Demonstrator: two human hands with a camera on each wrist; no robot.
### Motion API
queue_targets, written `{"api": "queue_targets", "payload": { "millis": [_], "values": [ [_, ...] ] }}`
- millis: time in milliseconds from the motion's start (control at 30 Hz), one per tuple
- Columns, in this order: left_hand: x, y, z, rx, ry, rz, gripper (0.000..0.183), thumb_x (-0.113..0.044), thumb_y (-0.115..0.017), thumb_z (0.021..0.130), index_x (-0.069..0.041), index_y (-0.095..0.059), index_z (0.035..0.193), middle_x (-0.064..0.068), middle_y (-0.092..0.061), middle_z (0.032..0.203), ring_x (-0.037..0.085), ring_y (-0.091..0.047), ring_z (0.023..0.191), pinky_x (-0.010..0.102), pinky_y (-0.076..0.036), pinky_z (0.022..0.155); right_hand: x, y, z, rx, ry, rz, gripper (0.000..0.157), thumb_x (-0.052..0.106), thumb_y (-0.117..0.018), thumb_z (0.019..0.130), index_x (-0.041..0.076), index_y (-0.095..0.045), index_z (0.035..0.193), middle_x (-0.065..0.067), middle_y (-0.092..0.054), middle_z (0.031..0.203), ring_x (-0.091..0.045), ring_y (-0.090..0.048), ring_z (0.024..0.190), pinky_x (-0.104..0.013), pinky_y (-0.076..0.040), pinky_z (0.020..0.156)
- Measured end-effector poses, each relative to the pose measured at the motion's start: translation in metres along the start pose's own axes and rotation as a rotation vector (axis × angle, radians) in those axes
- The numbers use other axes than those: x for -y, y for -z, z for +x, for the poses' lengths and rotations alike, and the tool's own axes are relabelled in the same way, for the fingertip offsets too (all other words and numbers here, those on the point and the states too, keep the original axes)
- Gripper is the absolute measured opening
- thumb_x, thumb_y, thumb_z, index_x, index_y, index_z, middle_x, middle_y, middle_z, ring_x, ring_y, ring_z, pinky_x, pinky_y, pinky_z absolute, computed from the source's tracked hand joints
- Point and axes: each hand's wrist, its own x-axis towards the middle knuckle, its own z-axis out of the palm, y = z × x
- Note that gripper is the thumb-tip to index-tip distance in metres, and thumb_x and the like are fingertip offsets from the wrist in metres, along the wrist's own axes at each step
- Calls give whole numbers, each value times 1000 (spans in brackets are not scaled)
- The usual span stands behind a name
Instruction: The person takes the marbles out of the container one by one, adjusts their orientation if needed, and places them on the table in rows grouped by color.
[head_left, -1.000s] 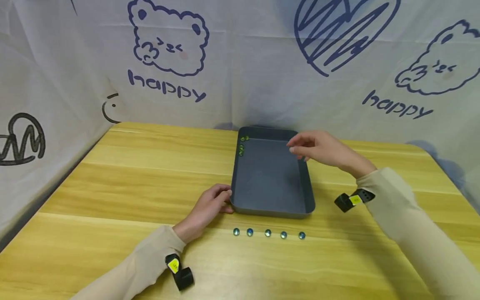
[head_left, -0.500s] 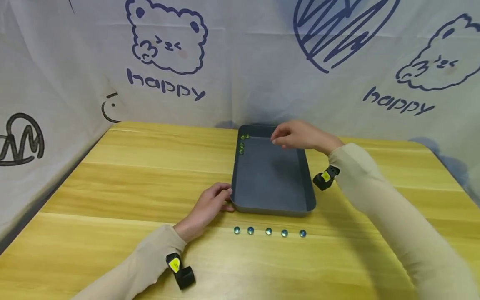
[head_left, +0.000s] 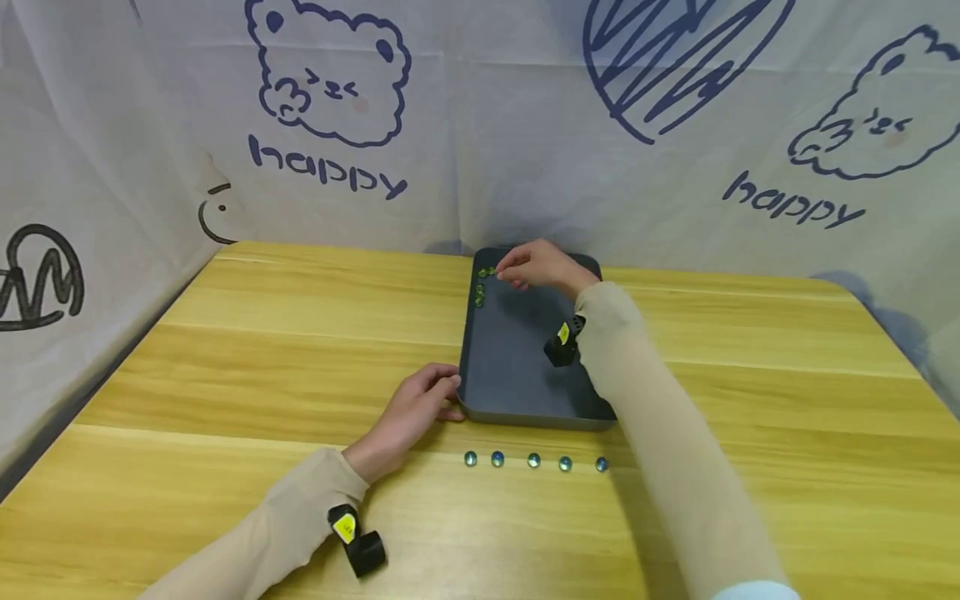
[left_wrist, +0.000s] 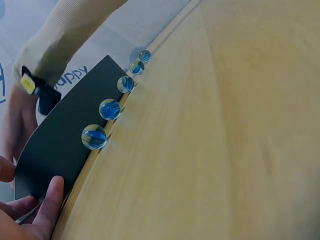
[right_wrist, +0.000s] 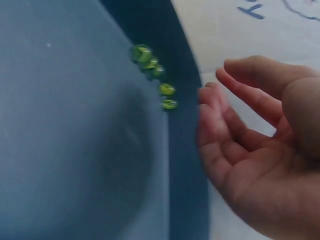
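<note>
My right hand (head_left: 542, 263) is over the far left part of the dark grey baking tray (head_left: 525, 367), its bent fingertips beside the green marbles (head_left: 480, 292). In the right wrist view, a gap shows between its thumb and fingers (right_wrist: 215, 130), and nothing lies in it. Those green marbles line the tray's far left corner. My left hand (head_left: 411, 410) rests at the tray's near left corner, its fingers (left_wrist: 52, 200) touching the outer wall. In front of the tray, several clear marbles with blue swirls (head_left: 533, 460) stand in a spaced row on the table.
The tray stands on a light wood table (head_left: 262, 350), close to the back edge. Behind and to the left hangs a white cloth (head_left: 517, 150) with drawn bears, a heart and lettering. My right sleeve (head_left: 667, 433) crosses over the tray's right wall.
My right hand has moved left from the tray's right wall to beside the green marbles. The left hand keeps its place at the tray corner, and the blue marbles stay in their row.
</note>
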Motion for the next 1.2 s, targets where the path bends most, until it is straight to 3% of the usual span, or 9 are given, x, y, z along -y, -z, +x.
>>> {"api": "queue_targets", "payload": {
  "millis": [167, 333, 600, 933, 1200],
  "values": [
    [0, 0, 1, -1, -1, -3, 34, -11, -47, 100, 8, -52, 128, 21, -58, 110, 22, -61, 88, 32, -58, 76, -8, -15, 13, 51, -81, 75, 24, 7, -57, 96, -6, -65, 115, -10, -65, 84, -13, -57, 69, -26, -52, 68],
    [0, -1, 1, 4, -9, -2, 34, -11, -47, 100, 8, -53, 127, 21, -58, 109, 22, -61, 88, 33, -58, 75, -15, -25, 16, 4, -81, 94, 23, 5, -58, 95, -6, -66, 113, -5, -63, 78, -10, -55, 66, -23, -51, 65],
    [-1, 0, 0, -4, -5, 0, 34, -10, -47, 100, 8, -52, 127, 21, -58, 109, 21, -61, 86, 33, -58, 75, -18, -33, 17, -53, -31, 61, 21, 6, -59, 94, -6, -69, 109, -6, -64, 83, -11, -55, 70, -19, -48, 62],
    [2, 0, 1, -5, -4, -8, 33, -10, -47, 100, 9, -53, 126, 21, -58, 109, 21, -60, 87, 32, -58, 74, -18, -42, 20, -69, -30, -44, 22, 11, -62, 93, -2, -71, 108, -14, -67, 109, -24, -61, 93, -30, -52, 79],
    [2, 0, 1, -6, -6, -8, 33, -10, -46, 100, 8, -53, 127, 20, -57, 108, 21, -61, 86, 32, -58, 74, -19, -46, 22, -68, -24, -76, 23, 16, -68, 90, 0, -72, 107, -12, -65, 110, -23, -58, 92, -31, -50, 78]
  ]
}}
